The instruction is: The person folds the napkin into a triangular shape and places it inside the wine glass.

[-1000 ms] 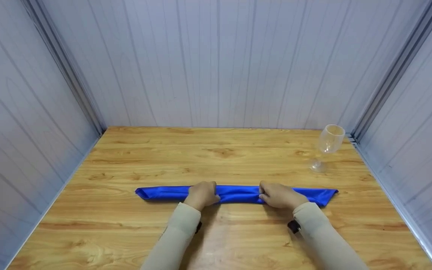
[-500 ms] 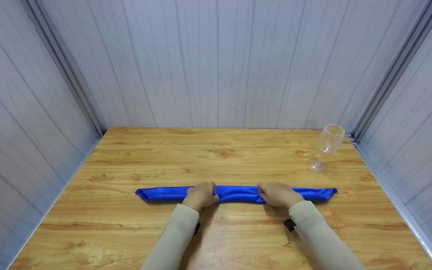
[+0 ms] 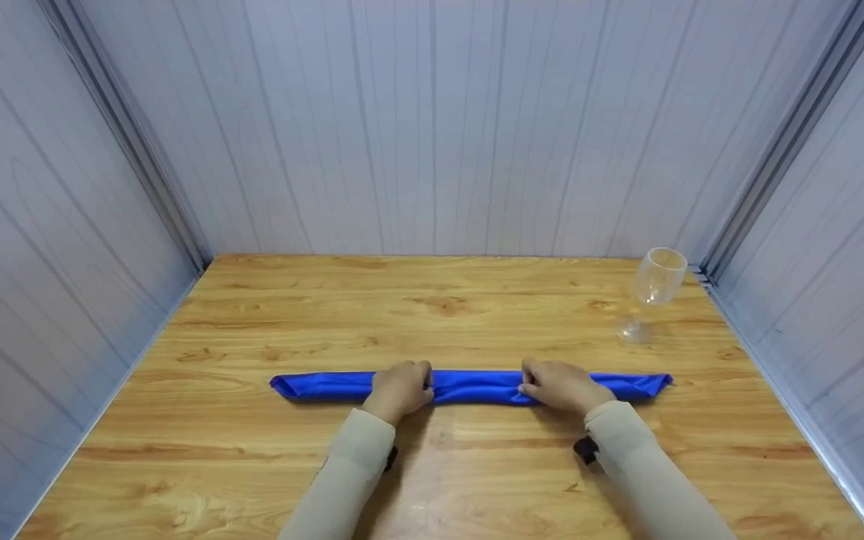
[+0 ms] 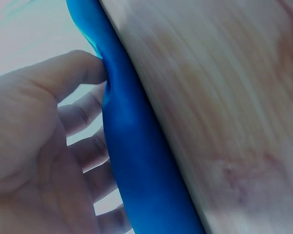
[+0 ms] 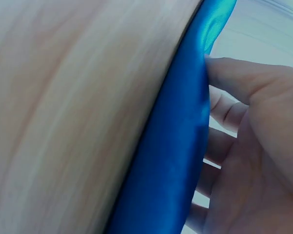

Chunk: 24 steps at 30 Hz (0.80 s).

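A shiny blue cloth (image 3: 477,386), folded into a long narrow strip, lies left to right across the wooden table. My left hand (image 3: 400,391) pinches it left of its middle; in the left wrist view the thumb presses the near edge of the cloth (image 4: 136,141), with the other fingers behind it. Right of the middle, my right hand (image 3: 561,385) pinches the same strip. Seen from the right wrist, its thumb meets the edge of the cloth (image 5: 166,146) and the remaining fingers curl behind. Parts of the strip are hidden under both hands.
A clear wine glass (image 3: 658,279) stands upright at the back right of the wooden table (image 3: 312,315), beyond the cloth. Pale panel walls (image 3: 432,127) enclose the table at the back and on both sides.
The cloth has stayed almost in place. My right hand has shifted slightly, first left and then back right along the strip. The left hand has barely moved.
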{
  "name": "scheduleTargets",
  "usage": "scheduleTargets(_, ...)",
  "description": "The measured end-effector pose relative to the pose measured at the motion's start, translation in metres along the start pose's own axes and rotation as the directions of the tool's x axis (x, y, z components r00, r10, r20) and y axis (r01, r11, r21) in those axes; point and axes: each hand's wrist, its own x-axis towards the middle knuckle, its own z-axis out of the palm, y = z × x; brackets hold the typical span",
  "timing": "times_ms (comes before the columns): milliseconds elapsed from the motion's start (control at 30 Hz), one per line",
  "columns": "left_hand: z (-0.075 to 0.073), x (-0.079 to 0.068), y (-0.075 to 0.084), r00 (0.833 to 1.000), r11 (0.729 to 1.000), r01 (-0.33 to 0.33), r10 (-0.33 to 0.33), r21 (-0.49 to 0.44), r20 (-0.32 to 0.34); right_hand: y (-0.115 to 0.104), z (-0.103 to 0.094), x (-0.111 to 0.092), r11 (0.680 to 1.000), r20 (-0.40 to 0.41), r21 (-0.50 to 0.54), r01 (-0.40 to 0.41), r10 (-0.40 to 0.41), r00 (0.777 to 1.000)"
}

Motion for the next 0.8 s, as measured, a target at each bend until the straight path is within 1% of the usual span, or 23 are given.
scheduleTargets(100,0.002,-0.001,0.001,0.998,0.999,-0.030,0.032,0.037,-0.048,-0.001,0.000,0.000,1.000,-0.011,0.001,0.008,-0.008,1.000)
scheduleTargets(267,0.004,-0.003,0.004,0.992,0.995,-0.052,0.061,0.085,-0.108,-0.004,0.000,0.001,1.000,-0.040,-0.009,0.007,-0.007,0.999)
scheduleTargets(367,0.005,-0.003,0.006,0.987,0.992,-0.071,0.085,0.101,-0.135,-0.008,0.001,0.002,0.999,-0.066,-0.051,0.009,-0.012,0.998)
scheduleTargets(467,0.006,-0.001,0.007,0.980,0.991,-0.102,0.115,0.086,-0.162,-0.013,0.002,0.002,0.994,-0.116,-0.104,0.023,-0.035,0.993)
scheduleTargets(567,0.006,0.000,0.007,0.974,0.991,-0.125,0.131,0.045,-0.183,-0.017,0.003,0.002,0.988,-0.167,-0.149,0.047,-0.072,0.983)
scheduleTargets(667,0.006,0.000,0.008,0.974,0.991,-0.135,0.135,0.015,-0.180,-0.020,0.006,0.000,0.978,-0.202,-0.191,0.080,-0.119,0.972)
scheduleTargets(800,0.007,-0.002,0.007,0.970,0.987,-0.163,0.161,0.008,-0.181,-0.022,0.010,-0.003,0.960,-0.227,-0.242,0.142,-0.198,0.954)
